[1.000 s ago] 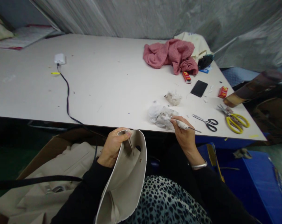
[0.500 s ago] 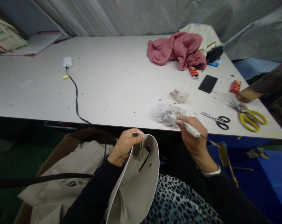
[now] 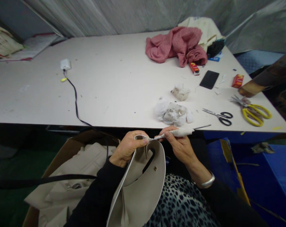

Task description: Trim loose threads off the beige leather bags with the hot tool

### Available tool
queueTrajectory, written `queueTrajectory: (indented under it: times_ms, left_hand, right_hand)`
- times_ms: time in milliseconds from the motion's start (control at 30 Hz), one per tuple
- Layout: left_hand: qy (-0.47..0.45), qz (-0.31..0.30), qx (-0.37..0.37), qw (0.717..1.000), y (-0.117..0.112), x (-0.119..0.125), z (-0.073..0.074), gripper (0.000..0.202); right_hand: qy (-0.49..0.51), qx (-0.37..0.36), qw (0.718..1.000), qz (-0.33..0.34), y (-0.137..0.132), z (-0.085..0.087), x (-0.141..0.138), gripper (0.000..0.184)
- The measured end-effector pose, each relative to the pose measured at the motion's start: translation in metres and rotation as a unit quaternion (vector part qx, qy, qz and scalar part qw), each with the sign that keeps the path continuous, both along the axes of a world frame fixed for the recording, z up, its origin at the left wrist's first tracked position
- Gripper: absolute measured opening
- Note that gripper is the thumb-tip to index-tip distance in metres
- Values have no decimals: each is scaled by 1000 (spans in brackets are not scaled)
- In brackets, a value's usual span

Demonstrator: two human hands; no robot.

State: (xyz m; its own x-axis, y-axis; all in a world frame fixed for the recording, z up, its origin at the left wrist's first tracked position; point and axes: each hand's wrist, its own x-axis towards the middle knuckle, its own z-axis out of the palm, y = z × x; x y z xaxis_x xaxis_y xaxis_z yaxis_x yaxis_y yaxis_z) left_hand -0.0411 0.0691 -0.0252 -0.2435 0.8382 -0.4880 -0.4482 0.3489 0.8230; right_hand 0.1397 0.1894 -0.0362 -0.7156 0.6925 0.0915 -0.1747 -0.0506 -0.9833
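Handling of a beige bag (image 3: 145, 192) at a white table (image 3: 105, 78). The bag lies below the table's near edge, its mouth turned up toward that edge. The left hand (image 3: 127, 146), just below the table's edge, grips the bag's rim between thumb and fingers. The right hand (image 3: 179, 146), at the same edge, is closed around a white-wrapped tool (image 3: 182, 132); the tool's tapered end meets the rim beside the left thumb, though contact is too small to confirm, and a thin metal rod projects from its other end. On the table, close to its near edge, are a plastic-wrapped lump (image 3: 173, 114), black-handled scissors (image 3: 217, 115) and, near the table's right end, yellow-handled scissors (image 3: 246, 111). Below the table's left part, a cardboard box (image 3: 59, 157) contains beige pieces (image 3: 86, 159).
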Motion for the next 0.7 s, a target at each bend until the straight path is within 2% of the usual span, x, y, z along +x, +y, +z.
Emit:
queueTrajectory:
  times_ms: [200,467,700]
  left_hand:
    - [6,-13,7,1000,0,0,-2,39]
    - [53,-7,27,998,0,5,0,35]
    - [47,43,29,998,1,14,-1,35]
  right_hand:
    - [-9,-2,1000,13,2,-1,1,21]
    - [-37,52,998,6,1,4,-5,23]
    - [-45,50,998,-17,-3,-1,-12,27]
